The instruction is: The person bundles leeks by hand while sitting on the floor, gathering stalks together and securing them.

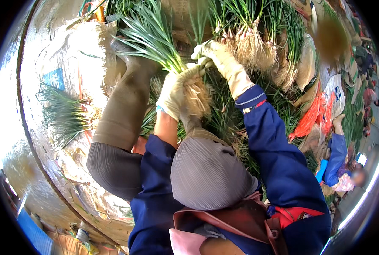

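Observation:
My left hand (176, 91), in a pale glove, is closed around the white stems of a bunch of long green allium plants (159, 47). Their leaves fan out to the upper left, and the pale roots hang below my palm. Beside it, my gloved right hand (205, 54) has its fingers bent by the left hand's fingertips; whether it pinches a stem cannot be told. More bundles with long straw-coloured roots (253, 47) lie beyond my right hand. Loose green plants (224, 111) are heaped under and around my forearms.
My boots and knees frame the work. On the left, a tied bunch (68, 114) rests on pale woven sacking (90, 57). A dark hose or rope (25, 111) curves across the wet floor. At right are a red plastic bag (310, 116) and another person (339, 172) sitting near more greens.

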Action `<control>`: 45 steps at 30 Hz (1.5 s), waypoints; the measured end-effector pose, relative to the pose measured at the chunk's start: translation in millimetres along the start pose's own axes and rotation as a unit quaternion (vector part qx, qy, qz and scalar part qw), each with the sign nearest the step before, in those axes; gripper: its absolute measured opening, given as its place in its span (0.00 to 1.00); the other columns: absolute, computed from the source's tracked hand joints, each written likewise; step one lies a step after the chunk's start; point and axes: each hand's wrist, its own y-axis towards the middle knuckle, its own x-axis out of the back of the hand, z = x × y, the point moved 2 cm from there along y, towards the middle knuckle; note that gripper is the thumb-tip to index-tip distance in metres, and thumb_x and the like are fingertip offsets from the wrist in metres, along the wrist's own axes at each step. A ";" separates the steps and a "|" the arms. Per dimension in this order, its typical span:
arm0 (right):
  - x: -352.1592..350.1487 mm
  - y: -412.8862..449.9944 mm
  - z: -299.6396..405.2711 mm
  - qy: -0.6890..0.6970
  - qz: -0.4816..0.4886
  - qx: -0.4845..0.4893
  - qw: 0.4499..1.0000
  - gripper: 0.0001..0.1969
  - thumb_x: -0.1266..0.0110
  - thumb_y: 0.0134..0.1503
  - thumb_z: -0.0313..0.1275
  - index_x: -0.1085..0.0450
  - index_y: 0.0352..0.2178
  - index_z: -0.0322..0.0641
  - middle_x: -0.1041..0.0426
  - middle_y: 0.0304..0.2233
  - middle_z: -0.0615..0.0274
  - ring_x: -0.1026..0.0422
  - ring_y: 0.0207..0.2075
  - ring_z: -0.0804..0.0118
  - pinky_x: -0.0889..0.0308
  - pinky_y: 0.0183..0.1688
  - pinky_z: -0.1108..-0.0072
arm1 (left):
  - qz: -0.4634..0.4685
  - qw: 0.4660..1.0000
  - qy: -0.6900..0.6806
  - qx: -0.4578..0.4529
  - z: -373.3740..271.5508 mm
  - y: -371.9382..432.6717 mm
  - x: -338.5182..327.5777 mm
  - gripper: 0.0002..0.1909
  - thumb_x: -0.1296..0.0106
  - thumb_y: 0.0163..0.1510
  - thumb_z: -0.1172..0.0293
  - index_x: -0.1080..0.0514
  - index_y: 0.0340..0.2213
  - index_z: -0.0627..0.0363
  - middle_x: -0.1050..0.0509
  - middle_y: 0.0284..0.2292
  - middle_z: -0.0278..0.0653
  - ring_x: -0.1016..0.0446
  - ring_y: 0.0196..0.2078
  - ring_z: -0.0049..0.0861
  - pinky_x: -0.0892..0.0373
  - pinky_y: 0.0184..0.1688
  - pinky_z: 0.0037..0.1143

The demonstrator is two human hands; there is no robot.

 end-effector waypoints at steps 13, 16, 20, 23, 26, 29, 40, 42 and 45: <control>10.0 -7.4 -16.2 -0.356 -0.188 0.228 0.887 0.18 0.41 0.50 0.30 0.34 0.42 0.37 0.29 0.42 0.55 0.30 0.42 0.64 0.34 0.46 0.75 | 0.026 0.998 -0.014 0.051 1.0 -13.8 -0.7 0.10 0.44 0.47 0.79 0.29 0.33 0.67 0.24 0.29 0.44 0.24 0.30 0.28 0.29 0.34 0.22; -16.5 2.9 10.5 -0.318 -0.120 0.176 0.924 0.22 0.38 0.46 0.36 0.33 0.41 0.36 0.29 0.43 0.54 0.31 0.46 0.59 0.38 0.50 0.72 | 0.032 0.998 -0.015 0.060 4.0 -14.4 -8.7 0.11 0.45 0.47 0.79 0.29 0.35 0.68 0.23 0.31 0.45 0.24 0.30 0.27 0.29 0.35 0.21; -18.9 27.8 -11.9 -0.464 -0.132 0.154 0.862 0.11 0.47 0.51 0.38 0.31 0.30 0.43 0.27 0.25 0.54 0.27 0.27 0.53 0.32 0.32 0.68 | 0.054 0.998 -0.031 0.028 2.2 -11.7 -9.5 0.11 0.45 0.47 0.78 0.29 0.34 0.71 0.23 0.31 0.44 0.26 0.29 0.22 0.32 0.32 0.17; -14.5 13.2 2.0 -0.486 -0.139 0.087 0.858 0.11 0.46 0.49 0.37 0.31 0.30 0.42 0.27 0.26 0.54 0.27 0.28 0.53 0.32 0.33 0.69 | 0.046 0.998 -0.025 0.019 -14.3 -18.9 -14.3 0.10 0.45 0.46 0.76 0.28 0.32 0.70 0.23 0.31 0.44 0.28 0.27 0.19 0.34 0.30 0.16; 16.5 28.8 -28.1 -0.482 -0.208 0.044 0.850 0.16 0.59 0.59 0.44 0.28 0.30 0.47 0.28 0.21 0.58 0.29 0.23 0.57 0.34 0.29 0.67 | 0.041 0.998 -0.036 0.035 -22.2 -31.4 -27.1 0.10 0.45 0.47 0.77 0.29 0.34 0.68 0.24 0.32 0.45 0.26 0.28 0.24 0.31 0.32 0.19; 39.4 7.6 -22.1 -0.051 -0.291 -0.104 0.950 0.17 0.57 0.59 0.44 0.28 0.30 0.45 0.29 0.19 0.64 0.32 0.19 0.68 0.34 0.28 0.74 | 0.064 0.998 0.014 0.013 -45.7 -54.2 -31.5 0.10 0.45 0.46 0.79 0.30 0.33 0.66 0.24 0.31 0.48 0.26 0.28 0.26 0.30 0.32 0.20; 17.8 -64.0 22.1 -0.298 -0.083 -0.034 0.950 0.24 0.48 0.52 0.49 0.33 0.39 0.38 0.27 0.27 0.58 0.29 0.30 0.56 0.35 0.40 0.67 | -0.045 0.988 0.134 -0.059 -30.7 -28.3 -21.5 0.06 0.43 0.44 0.79 0.25 0.28 0.64 0.24 0.23 0.37 0.29 0.21 0.17 0.34 0.24 0.17; -6.0 -48.7 42.4 -0.249 -0.069 -0.085 0.962 0.25 0.51 0.53 0.49 0.33 0.39 0.37 0.26 0.30 0.55 0.28 0.33 0.55 0.36 0.42 0.67 | -0.064 0.987 0.143 -0.029 -23.6 -25.4 -17.5 0.05 0.43 0.44 0.80 0.25 0.27 0.64 0.25 0.21 0.34 0.31 0.20 0.16 0.35 0.23 0.17; -12.7 -10.7 25.0 -0.494 -0.032 0.049 0.867 0.24 0.53 0.55 0.50 0.32 0.36 0.36 0.26 0.33 0.53 0.29 0.38 0.50 0.35 0.41 0.66 | -0.097 0.978 0.185 -0.010 -7.4 -22.2 -9.2 0.06 0.42 0.43 0.79 0.26 0.27 0.64 0.27 0.21 0.33 0.31 0.20 0.16 0.35 0.23 0.18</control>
